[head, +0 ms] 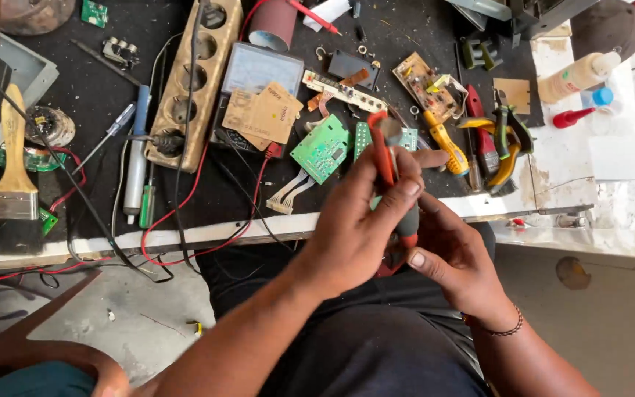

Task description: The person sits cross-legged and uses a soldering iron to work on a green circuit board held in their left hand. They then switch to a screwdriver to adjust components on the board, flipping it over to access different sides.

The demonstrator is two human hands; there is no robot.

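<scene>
Both hands, left (354, 220) & right (453, 254), hold red-handled tool (387, 158) above workbench (553, 176).

The worktop (97, 88) ran across the upper part of the view, its top covered by a black mat, with a pale, worn front edge (207, 234) showing chipped paint. At the right end the mat stopped and a bare white surface (615, 158) took over, stained and scuffed. Below the worktop lay a grey concrete floor (145, 323), dusty and flecked with small bits of debris. To the lower right stood a flat grey panel (611, 316) with a round brownish mark on it. Daylight fell evenly over the whole scene, brightest on the white surface at the right, with soft shadow under the worktop edge.
</scene>
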